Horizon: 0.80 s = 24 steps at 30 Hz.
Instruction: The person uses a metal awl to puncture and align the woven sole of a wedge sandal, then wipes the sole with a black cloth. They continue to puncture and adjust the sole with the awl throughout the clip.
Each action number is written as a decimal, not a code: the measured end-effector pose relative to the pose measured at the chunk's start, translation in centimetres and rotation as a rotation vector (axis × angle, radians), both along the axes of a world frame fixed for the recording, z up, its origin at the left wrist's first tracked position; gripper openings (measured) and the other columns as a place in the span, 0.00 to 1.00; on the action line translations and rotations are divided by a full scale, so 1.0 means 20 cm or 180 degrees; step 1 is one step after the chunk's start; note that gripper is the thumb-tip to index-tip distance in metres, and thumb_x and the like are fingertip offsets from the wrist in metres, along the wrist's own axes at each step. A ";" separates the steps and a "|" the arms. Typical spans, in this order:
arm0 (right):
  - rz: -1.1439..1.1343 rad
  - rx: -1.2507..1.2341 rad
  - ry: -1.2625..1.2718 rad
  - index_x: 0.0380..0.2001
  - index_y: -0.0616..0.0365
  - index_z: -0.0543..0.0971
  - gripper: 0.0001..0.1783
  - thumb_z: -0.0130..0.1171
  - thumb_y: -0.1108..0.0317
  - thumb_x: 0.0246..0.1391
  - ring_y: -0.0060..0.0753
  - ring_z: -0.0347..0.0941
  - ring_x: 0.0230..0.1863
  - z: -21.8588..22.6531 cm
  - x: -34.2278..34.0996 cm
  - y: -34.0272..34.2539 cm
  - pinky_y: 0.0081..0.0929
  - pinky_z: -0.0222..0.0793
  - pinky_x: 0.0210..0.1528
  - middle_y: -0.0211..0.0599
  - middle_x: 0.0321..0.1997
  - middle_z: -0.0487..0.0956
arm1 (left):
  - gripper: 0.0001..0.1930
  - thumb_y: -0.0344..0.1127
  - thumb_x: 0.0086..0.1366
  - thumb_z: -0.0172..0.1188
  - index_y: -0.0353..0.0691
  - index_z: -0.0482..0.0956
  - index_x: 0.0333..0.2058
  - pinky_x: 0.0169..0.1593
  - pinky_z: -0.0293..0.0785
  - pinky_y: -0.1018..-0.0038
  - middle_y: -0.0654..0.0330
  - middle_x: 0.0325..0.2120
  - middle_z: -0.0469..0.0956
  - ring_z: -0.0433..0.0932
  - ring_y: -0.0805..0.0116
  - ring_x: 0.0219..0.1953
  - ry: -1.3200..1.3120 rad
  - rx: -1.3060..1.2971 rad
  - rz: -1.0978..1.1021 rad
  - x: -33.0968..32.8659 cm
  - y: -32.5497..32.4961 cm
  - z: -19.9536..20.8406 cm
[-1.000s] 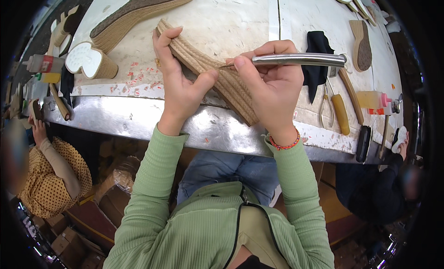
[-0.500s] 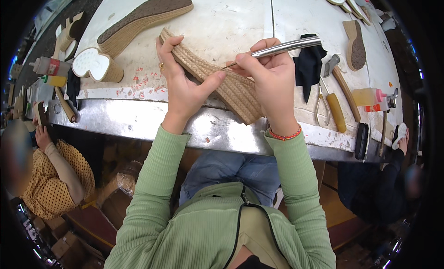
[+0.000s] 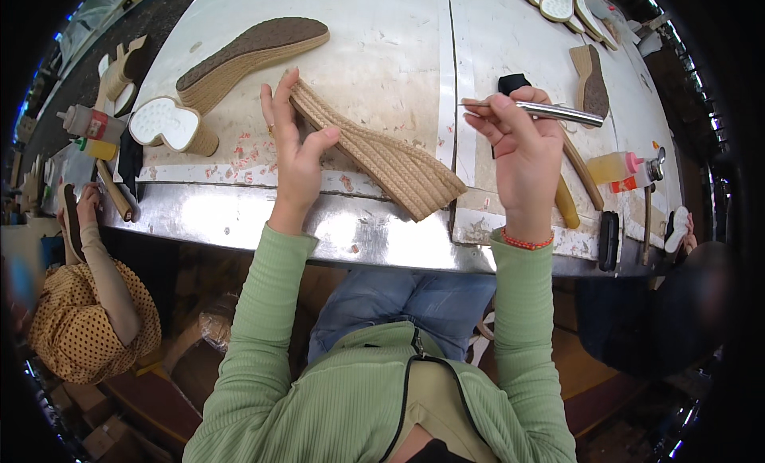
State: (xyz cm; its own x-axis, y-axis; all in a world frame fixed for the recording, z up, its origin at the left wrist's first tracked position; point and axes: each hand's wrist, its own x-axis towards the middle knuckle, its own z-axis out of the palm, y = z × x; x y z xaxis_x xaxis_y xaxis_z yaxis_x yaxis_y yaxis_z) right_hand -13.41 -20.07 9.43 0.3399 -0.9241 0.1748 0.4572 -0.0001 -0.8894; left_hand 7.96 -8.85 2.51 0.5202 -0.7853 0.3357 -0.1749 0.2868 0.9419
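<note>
The braided wedge [image 3: 382, 156] lies slantwise at the front edge of the tabletop [image 3: 382, 64], its thick end reaching over the bright metal edging and its thin end pointing toward the far left corner. Braid covers the whole side that faces up, and no loose strand can be made out, so that side looks close to finished; the hidden side, and any small flaw along the seams, cannot be judged.

The left hand [image 3: 299, 164] is at the thin end, fingers spread, thumb lying over the wedge's edge; whether this loose grip bears any weight, I cannot tell. The right hand [image 3: 526, 156] has a closed grip on a slim tool [image 3: 566, 114], its thin tip pointing left, clear of the braid.

The wedge's side is matte, straw-coloured plait in long parallel rows that fan out toward the thick end. The tool's handle is a smooth, shiny metal rod. Toward the far left corner lies a larger wedge [image 3: 255, 52] with a rough brown sole; nearer the front edge stands a heel piece [image 3: 171, 124] with a dimpled white face. The tabletop is pale and scuffed, flecked with reddish scraps along its front.
</note>
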 end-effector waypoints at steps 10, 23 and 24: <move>0.0332 -0.0536 0.0212 0.37 0.63 0.68 0.12 0.61 0.80 0.55 0.19 0.77 0.37 -0.11 0.40 0.22 0.17 0.74 0.41 0.35 0.34 0.78 | 0.36 0.33 0.48 0.57 0.41 0.65 0.60 0.70 0.46 0.60 0.45 0.65 0.51 0.45 0.51 0.71 -0.0045 -0.0036 -0.0044 0.09 -0.03 -0.01; 0.0101 -0.1367 0.0607 0.40 0.63 0.63 0.13 0.55 0.84 0.57 0.26 0.79 0.40 -0.21 0.44 0.27 0.18 0.75 0.39 0.47 0.39 0.79 | 0.33 0.34 0.47 0.59 0.39 0.68 0.56 0.69 0.46 0.57 0.47 0.60 0.59 0.47 0.49 0.70 -0.0247 -0.0129 0.0223 0.07 -0.04 -0.01; 0.0076 -0.1480 0.0677 0.40 0.63 0.63 0.13 0.56 0.84 0.57 0.25 0.78 0.39 -0.21 0.43 0.26 0.17 0.75 0.38 0.47 0.39 0.79 | 0.33 0.34 0.47 0.59 0.39 0.67 0.57 0.69 0.46 0.57 0.47 0.61 0.58 0.47 0.49 0.69 -0.0254 -0.0122 0.0249 0.07 -0.04 -0.01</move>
